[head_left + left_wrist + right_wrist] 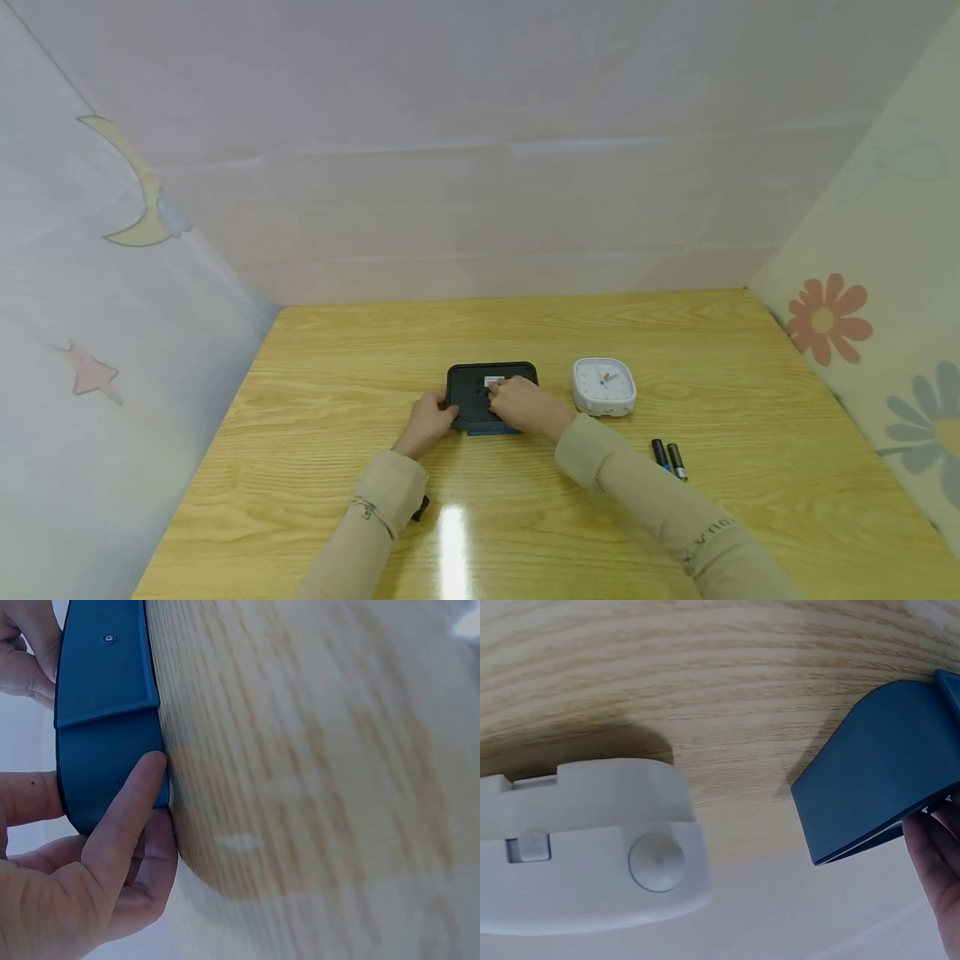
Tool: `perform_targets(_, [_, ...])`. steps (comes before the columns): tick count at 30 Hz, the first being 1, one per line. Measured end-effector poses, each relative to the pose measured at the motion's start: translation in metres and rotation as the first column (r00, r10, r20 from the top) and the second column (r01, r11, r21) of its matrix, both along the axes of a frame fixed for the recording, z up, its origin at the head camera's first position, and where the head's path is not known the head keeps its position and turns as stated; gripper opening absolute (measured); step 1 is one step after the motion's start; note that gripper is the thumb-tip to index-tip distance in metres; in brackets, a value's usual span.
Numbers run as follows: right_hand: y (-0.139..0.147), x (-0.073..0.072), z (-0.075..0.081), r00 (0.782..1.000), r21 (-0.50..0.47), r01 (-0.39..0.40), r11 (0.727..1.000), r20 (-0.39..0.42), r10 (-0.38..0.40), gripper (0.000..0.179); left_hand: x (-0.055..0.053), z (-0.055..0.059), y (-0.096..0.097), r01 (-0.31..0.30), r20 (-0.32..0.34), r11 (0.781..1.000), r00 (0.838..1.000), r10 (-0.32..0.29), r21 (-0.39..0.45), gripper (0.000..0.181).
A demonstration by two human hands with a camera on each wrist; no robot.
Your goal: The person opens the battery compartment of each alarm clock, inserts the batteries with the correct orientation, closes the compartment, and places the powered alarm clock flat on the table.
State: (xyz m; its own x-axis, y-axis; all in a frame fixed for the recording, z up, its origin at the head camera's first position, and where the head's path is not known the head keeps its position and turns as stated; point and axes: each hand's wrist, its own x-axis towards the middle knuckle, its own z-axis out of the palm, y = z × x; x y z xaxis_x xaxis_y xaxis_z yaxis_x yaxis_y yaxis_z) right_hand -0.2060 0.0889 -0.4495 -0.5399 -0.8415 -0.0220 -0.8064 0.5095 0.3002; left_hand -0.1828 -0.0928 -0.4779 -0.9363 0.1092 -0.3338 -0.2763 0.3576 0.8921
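A dark rectangular device with rounded corners lies on the table, a small white label and screw holes on its upward face. It looks blue and wedge-shaped in the right wrist view. My left hand grips its left end, the thumb lying along the near side in the left wrist view. With bent fingers, my right hand touches the upper face beside the label. Its fingertips are partly hidden, so whether they pinch any part does not show.
A white alarm clock stands close to the right of the device. Two dark markers lie nearer, by the right forearm. A small black object is partly covered by the left sleeve. Fabric walls border the wooden table.
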Motion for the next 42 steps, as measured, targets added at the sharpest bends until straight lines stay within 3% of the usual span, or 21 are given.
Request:
perform_targets(17, [-0.001,0.000,-0.005,0.999,0.009,-0.016,1.000,-0.036,0.017,0.021,-0.002,-0.003,-0.002,0.020,0.001,1.000,1.000,-0.020,0.013,0.044])
perform_targets(24, [0.001,-0.003,-0.010,0.998,-0.037,-0.026,0.999,-0.056,0.024,0.021,-0.004,-0.005,-0.002,0.011,0.013,1.000,1.000,-0.012,0.026,0.045])
perform_targets(35, [0.005,-0.002,-0.009,1.000,-0.081,-0.004,0.997,0.028,0.007,0.025,-0.001,-0.004,0.000,0.010,0.007,1.000,1.000,-0.010,0.024,0.044])
perform_targets(42, [0.008,-0.003,-0.007,0.996,-0.221,0.016,0.975,0.086,0.004,0.020,-0.002,-0.002,0.000,0.013,-0.007,1.000,1.000,-0.013,0.007,0.043])
